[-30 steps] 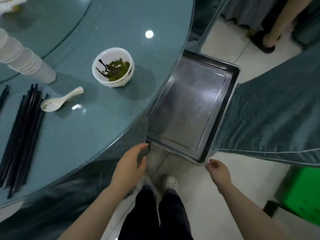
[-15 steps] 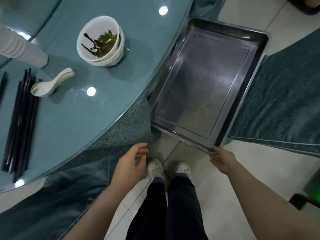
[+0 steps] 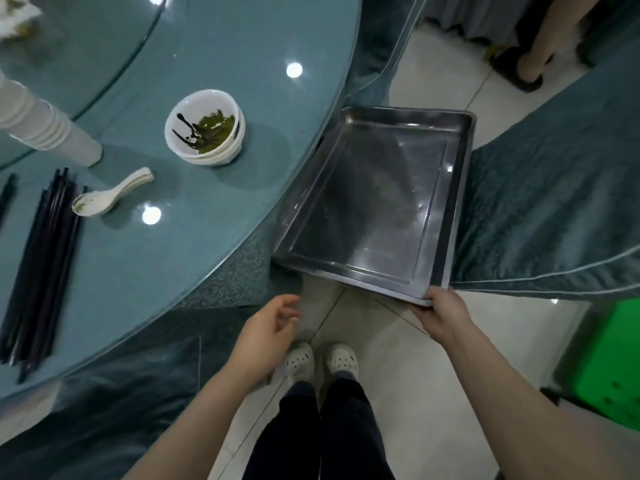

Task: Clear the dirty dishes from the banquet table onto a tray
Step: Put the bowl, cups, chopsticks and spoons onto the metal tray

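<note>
Right hand is now gripping the near corner of the tray, steadying it beside the table for loading, while left hand is hanging loose-fingered and empty, dirty bowls sitting uncleared.

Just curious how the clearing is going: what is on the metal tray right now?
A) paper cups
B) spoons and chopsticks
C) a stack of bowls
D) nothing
D: the tray, held at its near corner by the right hand, shows only bare metal; the bowls sit on the table.
</note>
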